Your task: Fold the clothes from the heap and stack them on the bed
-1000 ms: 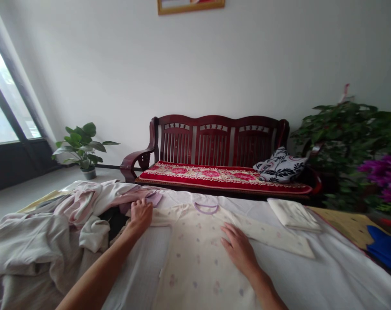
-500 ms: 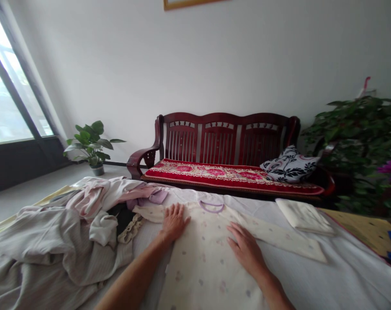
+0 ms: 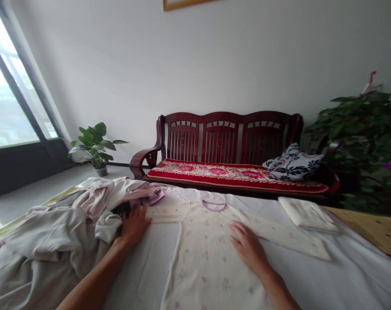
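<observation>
A cream long-sleeved top (image 3: 204,258) with small pastel flowers and a lilac neckband lies spread flat on a white sheet (image 3: 327,275). My right hand (image 3: 248,247) rests palm down on its chest, fingers stretched out. Over at the end of the top's left sleeve (image 3: 164,212), my left hand (image 3: 133,224) lies flat with fingers spread, right beside the heap of clothes. The right sleeve runs out flat toward the right. Neither hand holds anything.
A heap of grey, pink and white clothes (image 3: 60,232) fills the left. A folded cream cloth (image 3: 306,214) lies at the back right. Behind stand a dark wooden bench (image 3: 227,142) with a red cushion, a patterned pillow (image 3: 292,161), potted plants (image 3: 95,144) and a window.
My left hand slid from the top's chest out to the left along the sleeve, which now lies flat. My right hand stayed put.
</observation>
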`<state>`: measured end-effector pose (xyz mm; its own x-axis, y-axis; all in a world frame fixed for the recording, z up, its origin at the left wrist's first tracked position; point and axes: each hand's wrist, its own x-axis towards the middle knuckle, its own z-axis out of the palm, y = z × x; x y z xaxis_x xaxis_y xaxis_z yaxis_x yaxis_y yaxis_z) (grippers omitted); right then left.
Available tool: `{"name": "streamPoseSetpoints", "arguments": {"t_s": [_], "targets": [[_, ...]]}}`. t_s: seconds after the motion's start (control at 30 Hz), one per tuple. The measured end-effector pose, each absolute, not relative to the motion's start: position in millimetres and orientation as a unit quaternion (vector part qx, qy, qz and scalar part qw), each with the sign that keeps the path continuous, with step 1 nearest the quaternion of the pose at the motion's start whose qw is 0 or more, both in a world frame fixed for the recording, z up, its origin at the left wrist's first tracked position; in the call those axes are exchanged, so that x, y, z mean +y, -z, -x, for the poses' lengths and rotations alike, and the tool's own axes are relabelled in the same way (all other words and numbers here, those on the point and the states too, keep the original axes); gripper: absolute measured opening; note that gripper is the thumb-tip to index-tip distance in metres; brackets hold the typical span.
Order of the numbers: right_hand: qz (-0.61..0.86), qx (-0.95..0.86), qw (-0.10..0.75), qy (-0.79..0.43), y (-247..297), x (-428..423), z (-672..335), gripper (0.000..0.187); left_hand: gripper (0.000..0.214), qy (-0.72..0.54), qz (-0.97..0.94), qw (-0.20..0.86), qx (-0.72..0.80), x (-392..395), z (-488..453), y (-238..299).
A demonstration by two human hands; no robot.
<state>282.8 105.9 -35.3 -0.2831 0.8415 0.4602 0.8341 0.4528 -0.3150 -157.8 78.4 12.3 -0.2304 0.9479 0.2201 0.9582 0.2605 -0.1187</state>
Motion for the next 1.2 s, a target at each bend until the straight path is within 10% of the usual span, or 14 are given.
{"name": "streamPoseSetpoints", "arguments": {"t_s": [0.73, 1.2], "targets": [[0.52, -0.801, 0.295, -0.03, 34.4, 105.7, -285.2, 0.04, 0.059, -0.081, 0.632, 0.21, -0.742, 68.2, 213.0, -10.7], [0.525, -0.799, 0.294, -0.014, 37.1, 108.0, -283.8, 0.041, 0.048, 0.073, 0.713, -0.005, -0.697, 79.8, 130.8, -59.6]]}}
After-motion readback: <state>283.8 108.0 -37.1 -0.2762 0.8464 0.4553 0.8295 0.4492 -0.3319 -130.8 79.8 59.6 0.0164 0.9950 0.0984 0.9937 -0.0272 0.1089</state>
